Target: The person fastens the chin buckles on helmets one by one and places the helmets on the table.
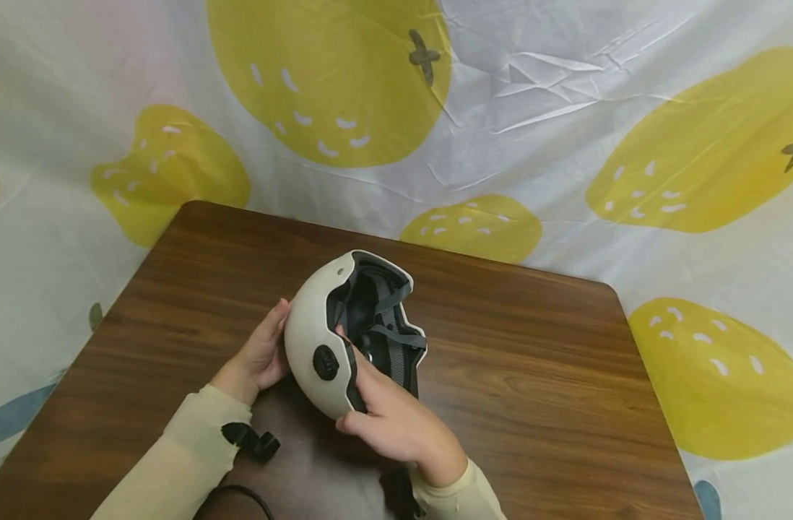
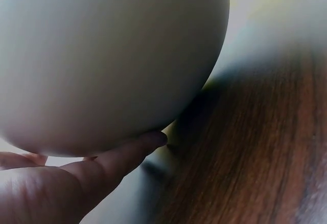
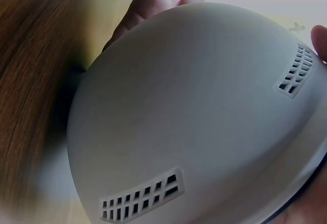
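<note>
Brown woodgrain table (image 1: pixel 533 375), rounded far corners; white fruit-print cloth (image 1: pixel 526 137) behind & at sides. L hand (image 1: pixel 265 352) spread against helmet (image 1: pixel 312 310), R hand (image 1: pixel 403 422) pinching it.

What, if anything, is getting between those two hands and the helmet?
Nothing visible. The right hand grips the helmet directly at its edge, and the left hand rests right against the outside of its shell.

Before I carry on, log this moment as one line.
white helmet: tilted, inside showing | left grip: touches its outside | right grip: holds it | table: contact unclear
</note>
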A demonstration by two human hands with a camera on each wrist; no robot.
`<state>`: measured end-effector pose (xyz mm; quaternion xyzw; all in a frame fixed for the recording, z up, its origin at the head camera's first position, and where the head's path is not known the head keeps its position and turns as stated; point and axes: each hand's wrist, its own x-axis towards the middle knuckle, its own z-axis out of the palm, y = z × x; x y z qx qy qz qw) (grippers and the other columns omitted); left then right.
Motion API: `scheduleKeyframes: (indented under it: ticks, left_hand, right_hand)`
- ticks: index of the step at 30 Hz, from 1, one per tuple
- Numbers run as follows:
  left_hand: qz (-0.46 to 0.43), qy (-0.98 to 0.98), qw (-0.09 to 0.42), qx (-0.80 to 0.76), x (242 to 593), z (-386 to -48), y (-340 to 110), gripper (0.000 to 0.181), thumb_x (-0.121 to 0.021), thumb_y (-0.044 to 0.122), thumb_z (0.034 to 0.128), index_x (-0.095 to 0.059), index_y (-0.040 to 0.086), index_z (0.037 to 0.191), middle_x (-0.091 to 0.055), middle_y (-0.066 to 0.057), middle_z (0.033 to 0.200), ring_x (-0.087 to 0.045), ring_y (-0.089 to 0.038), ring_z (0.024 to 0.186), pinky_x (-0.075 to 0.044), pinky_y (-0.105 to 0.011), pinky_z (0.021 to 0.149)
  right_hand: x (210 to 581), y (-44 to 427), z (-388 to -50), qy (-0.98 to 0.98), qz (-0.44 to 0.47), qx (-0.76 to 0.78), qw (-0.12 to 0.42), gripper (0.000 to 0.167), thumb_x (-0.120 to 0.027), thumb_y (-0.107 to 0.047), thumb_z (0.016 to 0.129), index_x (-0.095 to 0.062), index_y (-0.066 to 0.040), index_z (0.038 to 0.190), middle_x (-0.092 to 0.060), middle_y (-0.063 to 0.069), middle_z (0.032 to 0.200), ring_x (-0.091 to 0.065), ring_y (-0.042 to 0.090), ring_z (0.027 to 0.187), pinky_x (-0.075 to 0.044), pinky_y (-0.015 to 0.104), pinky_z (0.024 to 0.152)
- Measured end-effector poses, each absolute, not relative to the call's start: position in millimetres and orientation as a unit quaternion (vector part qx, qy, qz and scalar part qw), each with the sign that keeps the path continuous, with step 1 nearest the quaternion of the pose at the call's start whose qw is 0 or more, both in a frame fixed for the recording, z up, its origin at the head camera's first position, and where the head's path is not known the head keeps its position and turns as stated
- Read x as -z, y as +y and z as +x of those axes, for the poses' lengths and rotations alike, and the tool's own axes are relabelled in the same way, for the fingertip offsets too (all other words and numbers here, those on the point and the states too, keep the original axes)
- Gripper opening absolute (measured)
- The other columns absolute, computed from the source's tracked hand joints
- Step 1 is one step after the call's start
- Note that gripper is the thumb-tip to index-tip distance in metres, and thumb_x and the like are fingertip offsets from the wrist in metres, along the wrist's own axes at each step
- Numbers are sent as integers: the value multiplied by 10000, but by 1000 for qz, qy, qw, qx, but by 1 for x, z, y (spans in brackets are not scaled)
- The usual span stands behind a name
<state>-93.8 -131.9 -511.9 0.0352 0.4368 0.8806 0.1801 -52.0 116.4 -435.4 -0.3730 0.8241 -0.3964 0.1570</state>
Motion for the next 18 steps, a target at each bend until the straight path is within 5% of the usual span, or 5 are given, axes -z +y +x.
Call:
scheduleKeyframes:
  ticks: [7, 11, 14, 18]
  left_hand:
    - [41, 442, 180, -878, 512, -94, -133, 513, -418, 700, 1054, -504, 374, 1441, -603, 69, 1309, -570, -132, 1201, -462, -360, 1030]
    - [48, 444, 185, -876, 510, -93, -133, 778, -373, 699, 1063, -217, 248, 1678, -528, 66, 1402, -515, -135, 1272, -424, -360, 1067]
    - [51, 448, 187, -873, 509, -93, -134, 935, -359, 707, 1061, -17, 137, 1718, -483, 67, 1443, -486, -128, 1309, -390, -352, 1090]
    - [54, 447, 188, -873, 508, -92, -134, 919, -375, 704, 1059, -58, 144, 1715, -490, 67, 1439, -485, -128, 1309, -380, -347, 1093]
  right_hand:
    - [436, 118, -54, 809, -364, 429, 169, 1123, -672, -148, 826, -16, -300, 1724, -74, -87, 1775, -221, 133, 1586, -249, 381, 1255]
    - [437, 120, -53, 810, -350, 440, 168, 1092, -655, -141, 824, -56, -251, 1730, -122, -85, 1768, -259, 136, 1573, -254, 375, 1251]
    - [436, 120, -53, 809, -346, 445, 167, 1076, -646, -140, 821, -82, -232, 1732, -143, -84, 1764, -265, 137, 1571, -253, 372, 1252]
    - [436, 119, -52, 805, -343, 452, 172, 1072, -641, -133, 821, -83, -232, 1731, -133, -80, 1765, -259, 148, 1575, -252, 377, 1253]
